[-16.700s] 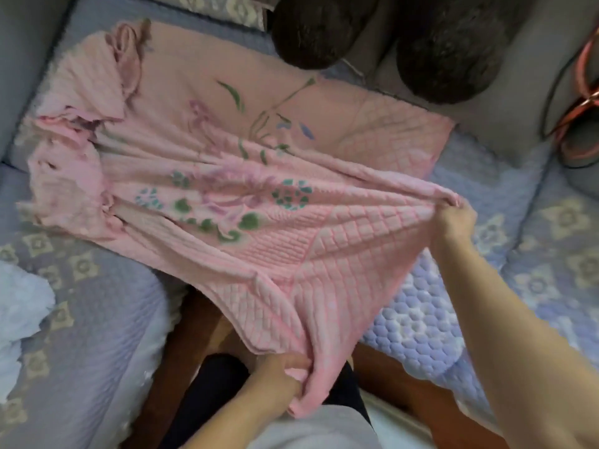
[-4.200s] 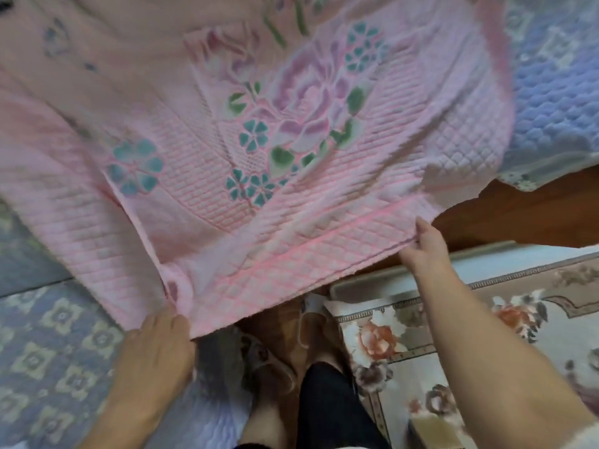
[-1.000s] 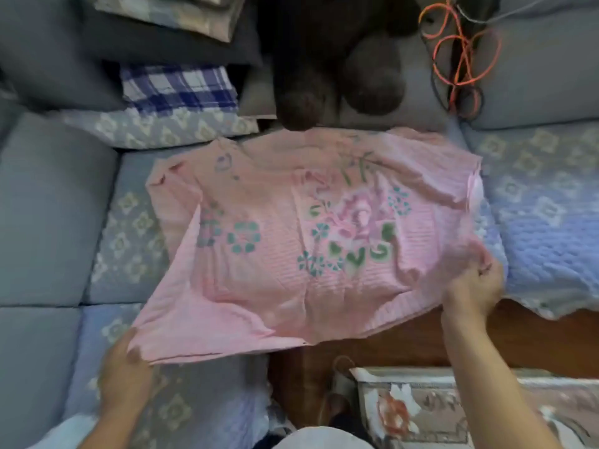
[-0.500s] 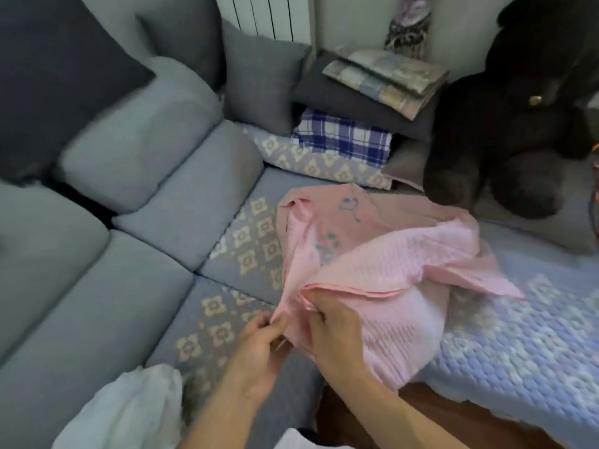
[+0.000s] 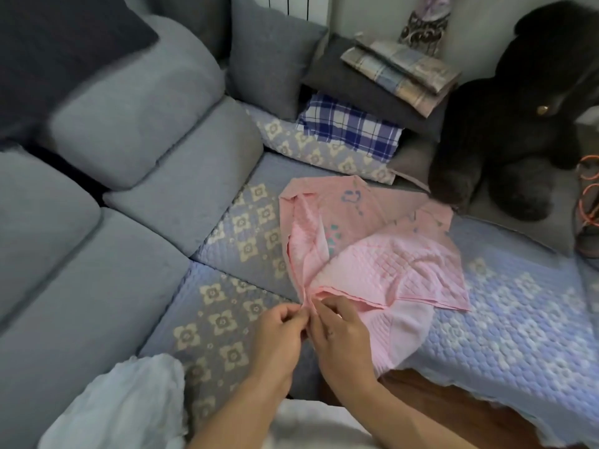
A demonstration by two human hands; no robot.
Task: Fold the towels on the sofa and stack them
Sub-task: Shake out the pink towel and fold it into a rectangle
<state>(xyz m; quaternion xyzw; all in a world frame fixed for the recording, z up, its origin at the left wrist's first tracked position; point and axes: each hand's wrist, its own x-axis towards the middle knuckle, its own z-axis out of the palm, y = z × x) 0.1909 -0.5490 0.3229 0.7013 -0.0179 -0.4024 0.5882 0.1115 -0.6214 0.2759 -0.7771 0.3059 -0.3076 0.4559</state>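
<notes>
- Towel [image 5: 372, 254] on sofa [image 5: 136, 202] seat, near front edge, partly hanging over it.
- Left hand [image 5: 278, 335] and right hand [image 5: 340, 332] side by side at towel's near corner, both pinching it.
- Cloth [image 5: 123, 403] near left, left of hands.
- Folded stack [image 5: 372, 102] behind towel, against cushion [image 5: 269, 56].
- Plush toy [image 5: 518, 118] right of stack.
- Cord [image 5: 588, 196] far right.
</notes>
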